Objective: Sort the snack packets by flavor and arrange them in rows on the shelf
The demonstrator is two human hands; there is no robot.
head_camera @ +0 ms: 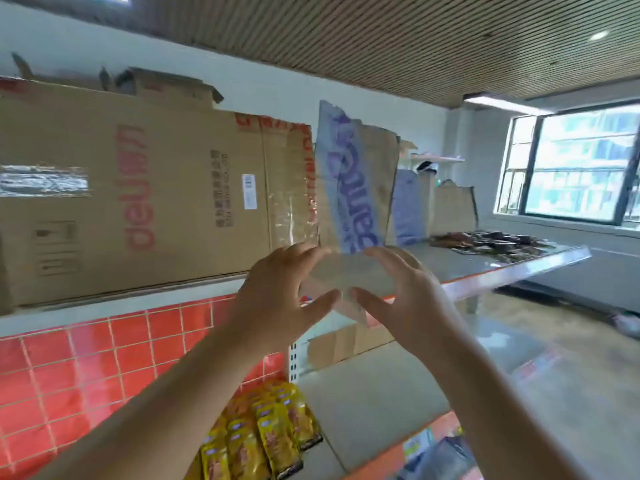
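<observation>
Two hands, left (277, 301) and right (407, 299), hold one packet (356, 276).

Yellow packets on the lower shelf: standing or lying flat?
Lying flat: the yellow packets overlap like shingles in rows on the lower shelf, faces up.

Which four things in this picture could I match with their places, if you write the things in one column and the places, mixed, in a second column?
Things:
1. yellow packets
2. dark packets
3. big cardboard box
4. pale flat piece, blurred

Places:
A. held between the left hand and the right hand
B. on the upper shelf, far right
C. on the lower shelf, beside the red tiles
D. on the ledge above the red tiles

Pairs: 1-C, 2-B, 3-D, 4-A
</observation>
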